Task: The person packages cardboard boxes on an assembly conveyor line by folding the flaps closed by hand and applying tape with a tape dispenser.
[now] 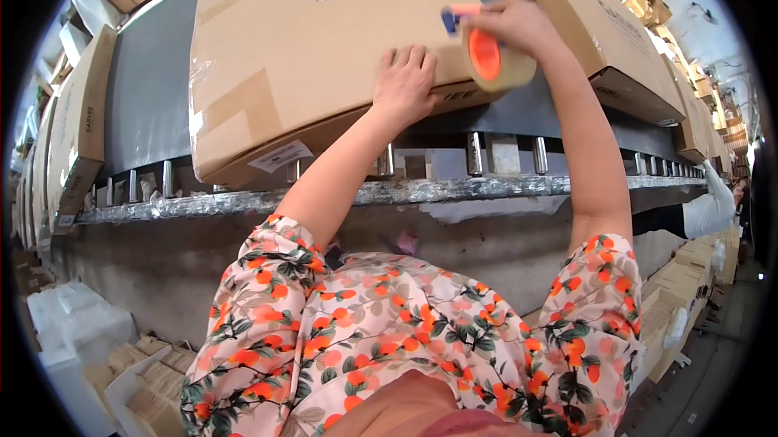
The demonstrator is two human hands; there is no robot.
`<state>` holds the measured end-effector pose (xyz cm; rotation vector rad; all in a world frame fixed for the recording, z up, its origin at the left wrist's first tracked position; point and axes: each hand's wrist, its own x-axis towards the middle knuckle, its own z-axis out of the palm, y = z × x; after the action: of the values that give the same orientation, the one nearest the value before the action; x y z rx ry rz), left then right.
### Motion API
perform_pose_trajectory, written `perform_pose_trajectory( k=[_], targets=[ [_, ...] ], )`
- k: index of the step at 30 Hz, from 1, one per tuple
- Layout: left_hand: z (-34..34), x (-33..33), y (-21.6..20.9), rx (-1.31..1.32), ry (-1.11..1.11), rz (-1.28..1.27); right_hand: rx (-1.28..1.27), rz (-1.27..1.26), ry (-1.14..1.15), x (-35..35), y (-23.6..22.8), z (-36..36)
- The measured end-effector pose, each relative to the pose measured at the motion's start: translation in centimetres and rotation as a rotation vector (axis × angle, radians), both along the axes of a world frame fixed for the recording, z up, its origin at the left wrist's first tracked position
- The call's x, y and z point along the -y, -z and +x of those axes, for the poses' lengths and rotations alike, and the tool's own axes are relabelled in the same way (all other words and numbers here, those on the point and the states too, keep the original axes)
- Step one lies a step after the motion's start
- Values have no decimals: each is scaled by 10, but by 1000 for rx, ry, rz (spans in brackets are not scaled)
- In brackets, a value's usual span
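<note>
A large flat cardboard box (pixel 324 40) lies on the dark conveyor belt (pixel 150 104) in front of me. My left hand (pixel 407 80) rests on its top close to the near edge, palm down with the fingers stretched out. Just past the box's right end, my right hand (pixel 519 25) grips a tape dispenser (pixel 485 54) with an orange core, a roll of clear tape and a blue end. The dispenser hangs beside the box's corner; whether its tape touches the cardboard I cannot tell. Clear tape strips show on the box's left part.
Another long cardboard box (pixel 604 27) lies on the belt to the right, and upright boxes (pixel 81 125) stand at the left. A metal rail (pixel 389 192) with rollers runs along the near side. At the far right is a person's pale sleeve (pixel 707 208). Bundled cardboard (pixel 154 388) sits lower left.
</note>
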<state>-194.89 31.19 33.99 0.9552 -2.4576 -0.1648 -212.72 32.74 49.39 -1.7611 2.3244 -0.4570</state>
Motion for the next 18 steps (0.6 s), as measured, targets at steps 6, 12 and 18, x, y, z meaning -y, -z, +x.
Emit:
perform_pose_trajectory(
  k=[6,12,18],
  targets=[
    [21,2,4,-17,-37,26,-206,236,-118,-115,70,14],
    [-6,-2,3,154,76,-194,-91,373,-70,-88,126,13],
    [-40,18,-8,296,176,-47,357,548,-75,-22,168,-56]
  ],
)
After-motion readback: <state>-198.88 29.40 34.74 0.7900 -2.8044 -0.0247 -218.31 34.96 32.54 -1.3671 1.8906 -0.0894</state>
